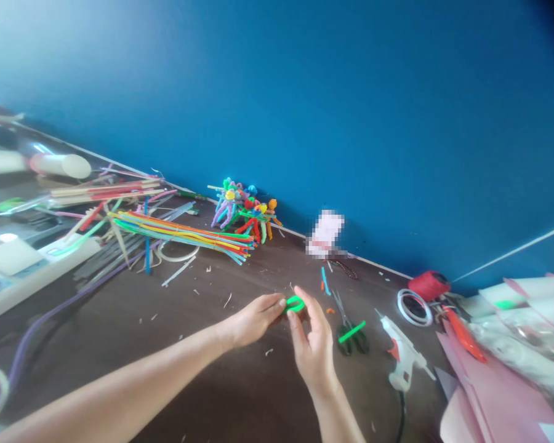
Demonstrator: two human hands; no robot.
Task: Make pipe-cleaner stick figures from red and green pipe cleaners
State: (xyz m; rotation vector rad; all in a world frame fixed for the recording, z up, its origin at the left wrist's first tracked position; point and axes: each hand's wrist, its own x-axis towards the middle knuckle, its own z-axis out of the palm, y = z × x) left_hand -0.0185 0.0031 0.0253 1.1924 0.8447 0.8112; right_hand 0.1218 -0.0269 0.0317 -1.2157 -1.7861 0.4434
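Note:
A bright green pipe cleaner [295, 304], bent into a small loop, is between my two hands above the dark tabletop. My left hand [258, 320] pinches its left side between thumb and fingers. On the other side, my right hand [314, 344] has its thumb below the loop and its forefinger above, closed around the right end. To the right lie black-handled scissors [361, 343] with a short straight green pipe cleaner piece [352, 331] across their handles. Small blue [325, 282] and orange scraps [331, 311] are near the blades.
A bundle of coloured pipe cleaners [189, 235] lies to the left, with small pipe cleaner figures [247, 206] behind it. A white glue gun [401, 354], red thread spool [428, 285] and pink paper [503, 381] are at right. A blue wall [327, 111] bounds the table.

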